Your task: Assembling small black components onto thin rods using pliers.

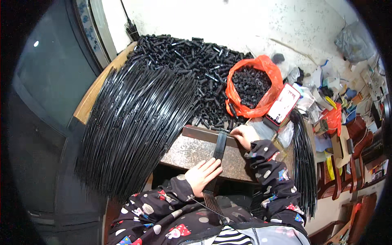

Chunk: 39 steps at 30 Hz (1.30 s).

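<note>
A row of thin black cables (220, 146) runs from a dark metal bar (200, 133) over the near table edge onto my lap. Across these cables lies my left hand (203, 176), its fingers stretched out flat. My right hand (244, 136) is at the right part of the bar, just beside the cables' far ends. Its fingers are bent downward, and whatever is under the fingertips is hidden. Beyond the bar spreads a big heap of small black tubular parts (179, 53).
A thick sheaf of black cables (134, 130) hangs over the table's left side. A red plastic bag (274, 77) holds small black pieces. Right of it lean a lit phone (284, 104) and another cable bunch (303, 163). Wooden chairs (339, 179) stand at the right.
</note>
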### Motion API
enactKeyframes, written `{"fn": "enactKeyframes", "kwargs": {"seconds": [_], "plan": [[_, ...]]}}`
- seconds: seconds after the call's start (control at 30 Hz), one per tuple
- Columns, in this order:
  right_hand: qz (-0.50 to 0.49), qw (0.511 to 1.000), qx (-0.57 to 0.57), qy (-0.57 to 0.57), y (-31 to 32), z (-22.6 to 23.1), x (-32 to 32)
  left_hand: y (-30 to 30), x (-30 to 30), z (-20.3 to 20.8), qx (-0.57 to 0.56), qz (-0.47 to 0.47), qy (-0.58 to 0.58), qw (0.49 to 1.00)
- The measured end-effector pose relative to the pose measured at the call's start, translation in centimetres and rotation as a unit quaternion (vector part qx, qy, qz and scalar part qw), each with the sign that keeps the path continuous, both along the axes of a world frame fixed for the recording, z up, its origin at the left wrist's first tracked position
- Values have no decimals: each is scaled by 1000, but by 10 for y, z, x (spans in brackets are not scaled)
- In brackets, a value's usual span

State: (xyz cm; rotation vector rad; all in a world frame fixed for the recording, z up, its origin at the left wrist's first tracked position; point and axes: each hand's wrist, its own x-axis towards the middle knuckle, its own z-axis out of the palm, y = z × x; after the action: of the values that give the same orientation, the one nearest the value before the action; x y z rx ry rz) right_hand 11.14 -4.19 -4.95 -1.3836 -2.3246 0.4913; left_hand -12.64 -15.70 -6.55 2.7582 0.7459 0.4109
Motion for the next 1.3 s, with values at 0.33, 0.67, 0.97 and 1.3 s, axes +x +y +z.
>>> {"fn": "enactKeyframes", "kwargs": {"seconds": [0.33,0.67,0.97,1.3], "plan": [[-248,962,117,-10,-10,30,27,-2,-1,-2,15,8,5,1000],[-158,956,207,-137,-19,-5,91,-14,-3,-3,8,12,15,1000],[-31,993,102,-57,-27,-11,10,-13,-1,-1,-19,15,28,999],[-71,993,86,-39,-37,-8,26,-6,1,2,-31,-2,40,999]]}}
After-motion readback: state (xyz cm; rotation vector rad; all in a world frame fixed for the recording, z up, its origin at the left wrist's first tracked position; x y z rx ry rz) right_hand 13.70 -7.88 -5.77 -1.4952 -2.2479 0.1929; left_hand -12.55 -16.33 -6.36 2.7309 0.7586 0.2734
